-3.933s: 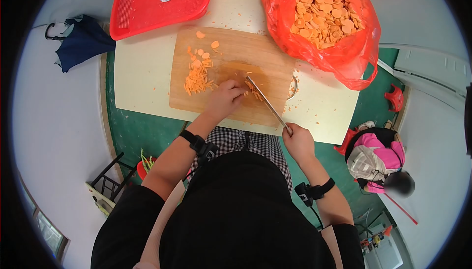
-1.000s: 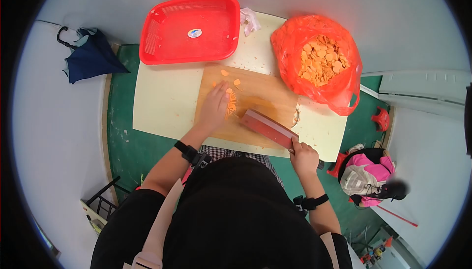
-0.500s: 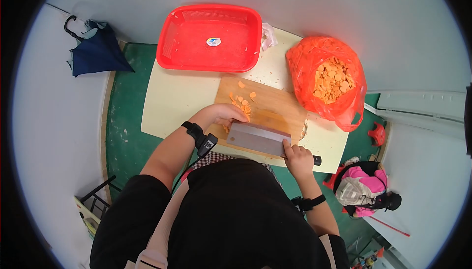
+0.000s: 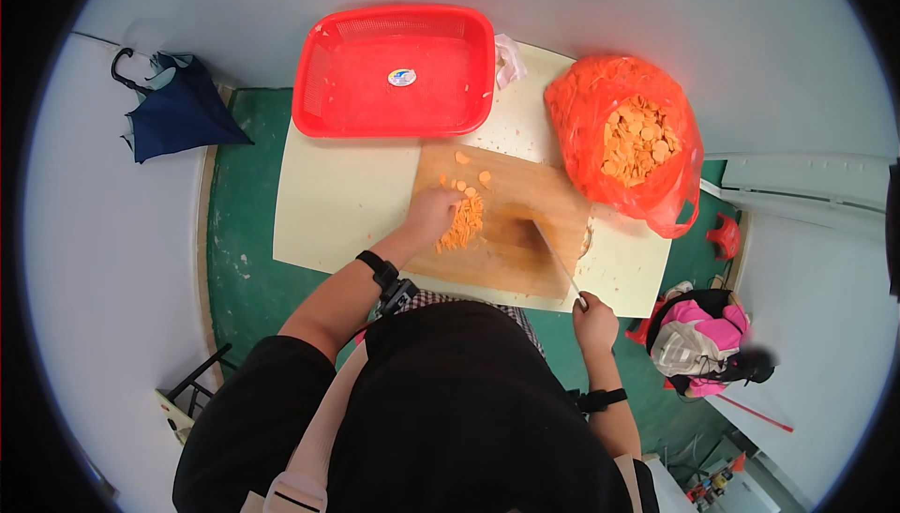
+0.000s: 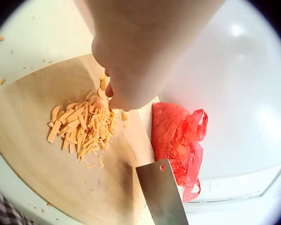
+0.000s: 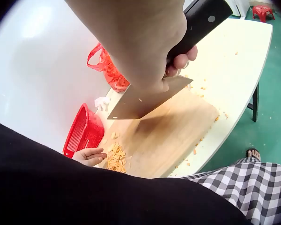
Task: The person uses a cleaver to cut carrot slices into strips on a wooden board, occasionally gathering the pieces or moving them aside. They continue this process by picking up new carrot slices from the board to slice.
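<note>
My right hand (image 4: 595, 321) grips the black handle of a cleaver (image 6: 152, 98). The broad blade stands on edge over the right part of the wooden cutting board (image 4: 525, 269), and its face shows in both wrist views. Thin orange strips (image 4: 461, 224), which look like carrot or sweet potato, lie piled on the board's left part. My left hand (image 4: 433, 213) is at the upper left side of this pile, close to a few round orange slices (image 4: 485, 177). In the right wrist view its fingers (image 6: 91, 153) reach loosely toward the pile; the left wrist view mostly hides them.
A red plastic basket (image 4: 328, 119) stands at the table's back left, beside a crumpled pale cloth (image 4: 509, 61). A red plastic bag (image 4: 577, 105) full of orange slices stands at the back right. Scraps dot the pale table (image 4: 328, 185). A person (image 4: 698, 335) sits at right.
The left hand has moved from the pile's front to its upper left side, away from the blade. The cleaver has swung right, from lying flat by the pile to standing on edge.
</note>
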Action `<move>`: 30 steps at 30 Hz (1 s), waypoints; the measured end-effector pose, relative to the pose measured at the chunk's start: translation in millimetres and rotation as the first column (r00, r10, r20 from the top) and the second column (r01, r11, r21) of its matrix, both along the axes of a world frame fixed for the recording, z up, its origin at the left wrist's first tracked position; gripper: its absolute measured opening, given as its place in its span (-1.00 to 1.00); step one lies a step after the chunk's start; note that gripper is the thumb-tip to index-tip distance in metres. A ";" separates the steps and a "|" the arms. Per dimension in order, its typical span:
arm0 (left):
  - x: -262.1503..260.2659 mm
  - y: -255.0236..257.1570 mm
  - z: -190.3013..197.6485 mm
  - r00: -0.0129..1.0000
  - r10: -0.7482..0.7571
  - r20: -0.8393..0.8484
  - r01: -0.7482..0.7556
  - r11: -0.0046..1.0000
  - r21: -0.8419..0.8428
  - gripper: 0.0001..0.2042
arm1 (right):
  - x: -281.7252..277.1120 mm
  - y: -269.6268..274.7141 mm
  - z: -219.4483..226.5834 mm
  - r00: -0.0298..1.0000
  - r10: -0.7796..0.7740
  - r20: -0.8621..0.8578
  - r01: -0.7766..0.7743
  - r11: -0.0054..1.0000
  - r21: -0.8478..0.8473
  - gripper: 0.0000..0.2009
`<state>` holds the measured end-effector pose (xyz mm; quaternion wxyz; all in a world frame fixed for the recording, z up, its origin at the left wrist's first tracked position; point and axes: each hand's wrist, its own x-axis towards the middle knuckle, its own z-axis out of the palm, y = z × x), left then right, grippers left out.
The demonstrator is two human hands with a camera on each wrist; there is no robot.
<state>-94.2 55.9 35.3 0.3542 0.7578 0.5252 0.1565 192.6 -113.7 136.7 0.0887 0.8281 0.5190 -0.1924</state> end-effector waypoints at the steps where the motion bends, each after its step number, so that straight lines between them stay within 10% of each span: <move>1: -0.1 3.6 1.5 1.000 -0.004 -0.004 0.004 1.000 -0.005 -0.83 | 0.4 -1.4 0.4 0.999 -0.049 -0.003 0.049 0.999 0.007 -0.80; 6: -0.5 44.5 -9.0 0.999 0.048 -0.011 -0.049 0.980 -0.192 -0.80 | -1.3 -4.3 2.0 0.989 -0.146 -0.032 0.147 0.989 0.017 -0.80; 16: 15.1 52.7 -12.0 0.959 -0.171 -0.226 0.162 0.985 -0.061 -0.80 | -6.4 -5.8 0.3 0.973 -0.221 -0.061 0.219 0.975 -0.039 -0.80; 21: 17.8 51.8 -2.3 0.991 -0.134 -0.009 0.121 0.925 -0.361 -0.81 | -7.6 -6.3 -0.1 0.971 -0.227 -0.075 0.226 0.974 -0.016 -0.80; 30: 20.1 50.2 -13.2 0.950 -0.308 -0.049 0.292 0.933 -0.211 -0.79 | -10.0 -7.6 0.8 0.969 -0.237 -0.074 0.236 0.971 -0.026 -0.81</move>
